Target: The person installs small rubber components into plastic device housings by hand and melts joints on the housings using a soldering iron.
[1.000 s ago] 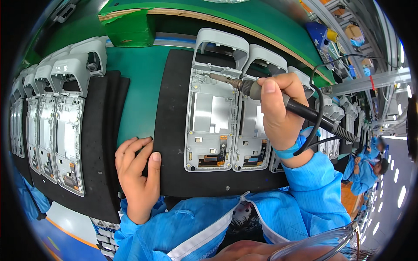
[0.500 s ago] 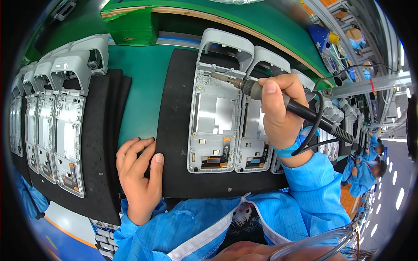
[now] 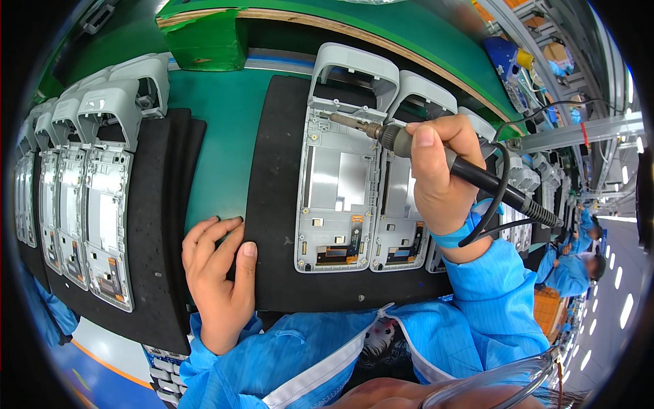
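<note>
My right hand (image 3: 441, 174) is wrapped round a soldering iron (image 3: 487, 178) with a black handle. Its metal tip points left, over the top inner part of a grey plastic housing (image 3: 317, 235); whether it touches cannot be made out. That housing lies open side up, with a raised frame at its far end and a small orange-and-black flex circuit near its bottom. Right of it lies a second housing (image 3: 402, 228), partly under my hand. Resting at the left edge of the black foam mat (image 3: 272, 170), my left hand (image 3: 221, 273) holds nothing, its fingers apart.
Several similar housings (image 3: 109, 225) stand in a row on another black mat (image 3: 163, 225) at the left. The green tabletop (image 3: 221, 136) shows between the mats. A green-taped wooden ledge (image 3: 381, 34) runs along the back. The iron's cable (image 3: 504, 170) loops by my right wrist. Co-workers sit far right.
Almost nothing differs. The whole view has shifted very slightly, while the iron and both hands keep the same pose over the same housing.
</note>
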Tool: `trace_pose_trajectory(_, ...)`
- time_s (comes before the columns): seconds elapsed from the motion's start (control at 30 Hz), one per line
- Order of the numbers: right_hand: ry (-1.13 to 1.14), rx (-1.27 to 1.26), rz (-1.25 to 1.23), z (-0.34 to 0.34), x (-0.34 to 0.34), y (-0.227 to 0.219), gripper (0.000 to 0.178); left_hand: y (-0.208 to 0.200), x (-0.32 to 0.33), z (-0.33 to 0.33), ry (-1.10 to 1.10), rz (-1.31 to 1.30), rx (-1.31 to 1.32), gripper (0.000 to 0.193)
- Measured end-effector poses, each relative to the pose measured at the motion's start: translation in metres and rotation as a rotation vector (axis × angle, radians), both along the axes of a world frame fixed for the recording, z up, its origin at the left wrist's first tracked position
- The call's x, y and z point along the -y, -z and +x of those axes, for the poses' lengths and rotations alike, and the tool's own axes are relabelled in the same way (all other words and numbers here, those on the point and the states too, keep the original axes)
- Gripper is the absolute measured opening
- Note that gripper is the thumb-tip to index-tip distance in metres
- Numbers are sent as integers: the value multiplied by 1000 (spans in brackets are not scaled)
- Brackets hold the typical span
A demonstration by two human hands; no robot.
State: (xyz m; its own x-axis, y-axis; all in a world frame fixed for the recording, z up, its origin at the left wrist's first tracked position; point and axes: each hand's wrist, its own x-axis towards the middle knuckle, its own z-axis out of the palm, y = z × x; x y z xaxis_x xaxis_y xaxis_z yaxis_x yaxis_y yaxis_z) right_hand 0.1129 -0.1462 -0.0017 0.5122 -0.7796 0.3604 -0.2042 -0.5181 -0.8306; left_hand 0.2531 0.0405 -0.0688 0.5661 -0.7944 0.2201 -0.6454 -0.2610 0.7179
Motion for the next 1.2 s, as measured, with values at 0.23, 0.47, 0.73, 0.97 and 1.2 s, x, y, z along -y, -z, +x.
trace_pose_trajectory(0.23, 65, 25, -65, -16, -5, -11, 15, -5, -6, -1, -2, -3, 19, 18)
trace_pose_trajectory(0.47, 205, 335, 79, -119, -7, -55, 28, 0, -5, -3, -18, -54, 62, 17)
trace_pose_trajectory(0.73, 425, 152, 462, -224, -23, -39, 55, 7, 8, -6, -32, -98, 133, 23)
trace_pose_trajectory(0.97, 245, 378, 732, -231, -22, 14, 51, -6, 26, -1, -25, 49, -237, 41)
trace_pose_trajectory(1.2, 83, 641, 810, -235, -23, 6, 42, -11, 46, 1, -83, 118, -388, 47)
